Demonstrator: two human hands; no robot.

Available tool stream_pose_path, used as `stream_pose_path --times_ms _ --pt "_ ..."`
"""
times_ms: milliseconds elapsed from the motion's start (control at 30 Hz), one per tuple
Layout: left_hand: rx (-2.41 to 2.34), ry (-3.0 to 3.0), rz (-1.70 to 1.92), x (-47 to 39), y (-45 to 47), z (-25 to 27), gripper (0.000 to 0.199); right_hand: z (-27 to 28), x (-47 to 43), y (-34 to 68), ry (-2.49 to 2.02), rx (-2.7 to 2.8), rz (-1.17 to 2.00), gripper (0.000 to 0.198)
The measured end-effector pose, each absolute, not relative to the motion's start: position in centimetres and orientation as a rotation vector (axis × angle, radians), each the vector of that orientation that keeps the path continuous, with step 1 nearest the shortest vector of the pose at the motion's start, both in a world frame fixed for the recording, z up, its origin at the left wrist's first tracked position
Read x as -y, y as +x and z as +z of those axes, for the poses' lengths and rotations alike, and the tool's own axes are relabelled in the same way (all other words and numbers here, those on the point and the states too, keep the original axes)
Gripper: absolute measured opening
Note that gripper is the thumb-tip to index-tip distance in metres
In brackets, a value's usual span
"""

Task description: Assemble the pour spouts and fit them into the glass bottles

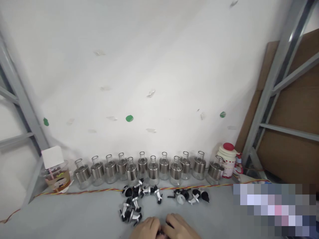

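Note:
My left hand and my right hand meet at the bottom edge, both with fingers curled. Between them shows a bit of a small black part; the fingers and the frame edge hide the rest, so its kind is unclear. Just beyond my left hand lies a heap of silver-and-black pourer stoppers. A smaller group of pourer stoppers lies beyond my right hand. Along the wall stands a row of several clear glass bottles with metal bands and uncapped necks.
A red-and-yellow twisted cord crosses the grey table before the bottles. A plastic cup stands far left, a cream jar with red lid far right. Metal frame posts flank the table. Pixelation covers the lower right.

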State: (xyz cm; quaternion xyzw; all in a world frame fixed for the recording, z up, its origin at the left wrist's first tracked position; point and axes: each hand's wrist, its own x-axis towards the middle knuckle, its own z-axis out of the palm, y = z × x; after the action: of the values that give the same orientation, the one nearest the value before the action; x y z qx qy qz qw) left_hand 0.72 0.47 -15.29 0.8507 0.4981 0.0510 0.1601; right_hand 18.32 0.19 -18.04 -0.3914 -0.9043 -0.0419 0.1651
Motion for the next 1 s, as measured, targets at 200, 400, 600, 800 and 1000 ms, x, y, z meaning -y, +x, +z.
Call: stream_pose_path --times_ms 200,400,600,800,1000 --pt "-1.353 2.222 0.231 -0.4 0.3 -13.7 0.008 -16.6 0.2 18.1 -1.131 2.587 -0.045 0.02" --pt "-0.961 1.859 0.453 -1.1 0.5 -15.5 0.039 -13.4 0.7 18.7 -1.171 2.589 0.431 0.014" --pt "-0.925 1.739 0.418 -2.4 1.2 -15.6 0.045 -11.4 0.6 21.7 -1.3 2.5 0.61 0.012" --pt "-1.183 1.939 0.653 -4.1 3.7 -13.8 0.008 -11.4 -1.8 24.7 -1.629 1.798 0.354 0.027" --pt "-1.276 2.093 0.736 -4.9 7.0 -14.6 0.02 -12.1 -2.3 24.6 -1.619 1.687 0.449 0.022"
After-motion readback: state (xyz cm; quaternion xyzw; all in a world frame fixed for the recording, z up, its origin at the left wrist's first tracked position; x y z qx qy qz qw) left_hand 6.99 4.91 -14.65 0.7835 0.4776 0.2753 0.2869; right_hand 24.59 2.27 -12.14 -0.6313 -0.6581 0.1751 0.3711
